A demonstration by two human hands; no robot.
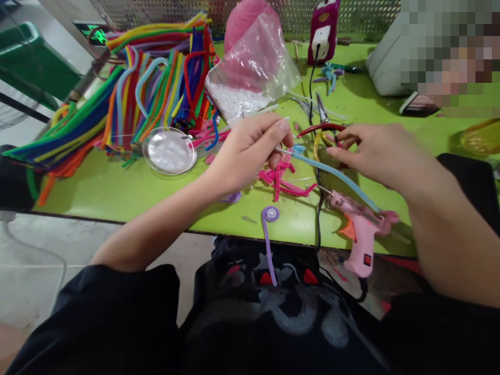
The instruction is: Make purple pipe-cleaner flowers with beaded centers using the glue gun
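Note:
My left hand (255, 148), thumb and fingers pinched together, holds the bare, thin end of a light blue pipe cleaner (336, 174), which slants down to the right. My right hand (361, 151) has its fingers curled at the handles of the pliers (322, 126), which lie on the green table (219, 216) with their jaws pointing away. Below the hands, a purple pipe cleaner (268, 245) with a coiled top and a pearly round centre hangs over the table's front edge. A pink glue gun (361, 234) lies beneath the blue strand's far end.
Colourful pipe cleaner bundles (144, 99) fill the back left, beside a round clear dish (170, 151). Pink scraps (279, 179) lie mid-table. A bag of white bits (238, 99) and a purple power socket (323, 31) stand behind. A black cord (318, 208) crosses the table.

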